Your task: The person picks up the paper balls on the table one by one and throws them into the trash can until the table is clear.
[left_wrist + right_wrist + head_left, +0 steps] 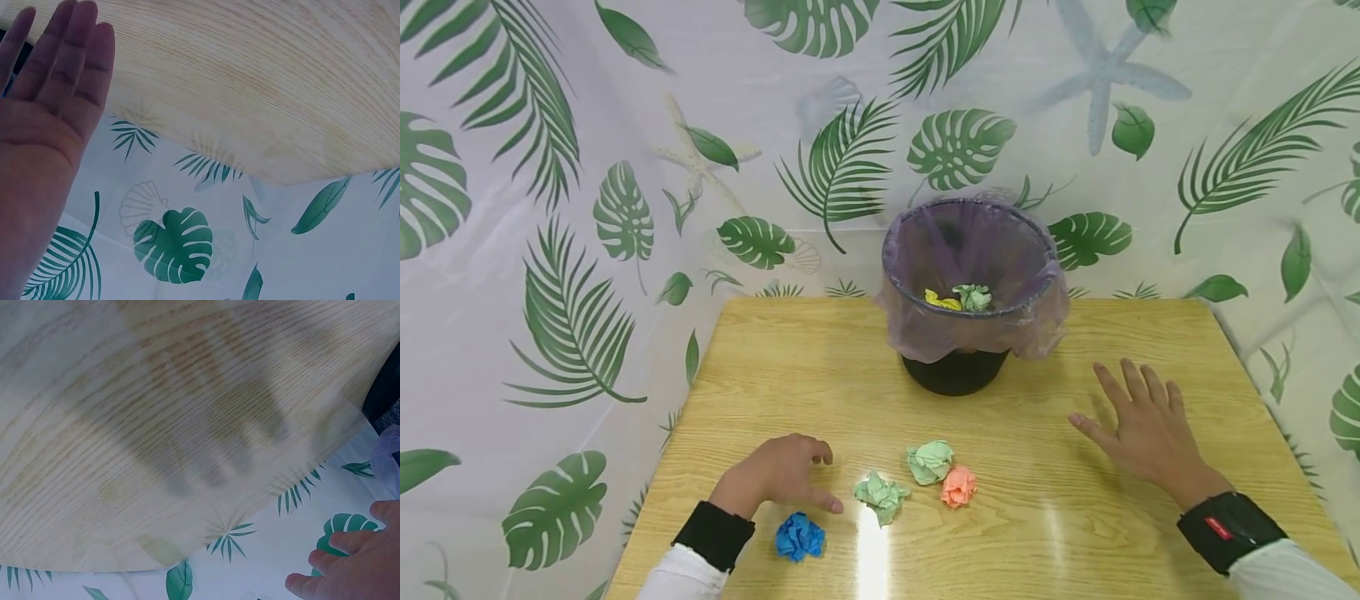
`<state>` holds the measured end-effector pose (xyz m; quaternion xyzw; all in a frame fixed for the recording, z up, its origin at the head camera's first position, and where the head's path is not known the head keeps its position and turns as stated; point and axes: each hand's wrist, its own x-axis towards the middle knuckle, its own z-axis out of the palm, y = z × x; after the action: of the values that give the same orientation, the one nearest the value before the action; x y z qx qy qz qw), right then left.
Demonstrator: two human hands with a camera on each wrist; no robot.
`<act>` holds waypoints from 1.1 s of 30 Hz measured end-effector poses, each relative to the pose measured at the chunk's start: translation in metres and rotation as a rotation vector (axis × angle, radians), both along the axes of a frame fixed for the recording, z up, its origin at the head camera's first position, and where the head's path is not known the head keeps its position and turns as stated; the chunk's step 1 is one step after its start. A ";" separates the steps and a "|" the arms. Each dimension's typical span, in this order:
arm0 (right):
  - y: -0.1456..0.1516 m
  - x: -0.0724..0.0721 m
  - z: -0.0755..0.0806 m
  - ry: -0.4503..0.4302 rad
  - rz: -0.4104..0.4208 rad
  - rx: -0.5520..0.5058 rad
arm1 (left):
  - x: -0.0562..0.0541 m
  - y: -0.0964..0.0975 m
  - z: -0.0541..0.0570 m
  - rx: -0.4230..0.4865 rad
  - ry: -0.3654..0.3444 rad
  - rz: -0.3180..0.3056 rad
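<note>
My left hand (782, 473) hovers over the left of the table with nothing in it, thumb and fingers apart. Just below it lies a crumpled blue paper ball (800, 536). To the right of its thumb is a crumpled light green paper ball (882, 497). A second light green paper ball (930, 462) sits beside a salmon-pink one (958, 486). In the left wrist view the fingers (78, 69) look nearly straight and the palm bare. My right hand (1150, 429) is spread above the table's right side, also holding nothing; its shadow falls on the wood.
A black bin (955, 373) lined with a translucent purple bag (917, 329) stands at the back of the wooden table (797, 358). Inside it are a yellow paper piece (942, 300) and a green paper ball (973, 297). Leaf-patterned sheeting (685, 75) encloses the table's back and sides.
</note>
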<state>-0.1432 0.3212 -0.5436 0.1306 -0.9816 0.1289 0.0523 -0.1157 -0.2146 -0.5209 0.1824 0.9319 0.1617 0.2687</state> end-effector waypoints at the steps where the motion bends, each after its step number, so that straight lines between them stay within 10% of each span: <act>1: 0.000 0.000 0.000 -0.002 0.000 0.000 | 0.002 0.000 0.000 0.000 -0.017 -0.007; 11: 0.001 0.000 -0.003 -0.011 -0.007 0.007 | 0.013 0.002 -0.002 -0.059 -0.140 -0.037; 22: 0.003 0.000 -0.004 -0.013 -0.016 0.018 | 0.019 0.003 -0.010 -0.126 -0.056 -0.151; 33: 0.003 0.001 -0.004 -0.011 -0.012 0.021 | 0.022 0.005 -0.014 -0.068 -0.067 -0.068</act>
<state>-0.1423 0.3239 -0.5477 0.1246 -0.9839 0.1191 0.0463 -0.0935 -0.2097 -0.5345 0.1992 0.9206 0.1268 0.3109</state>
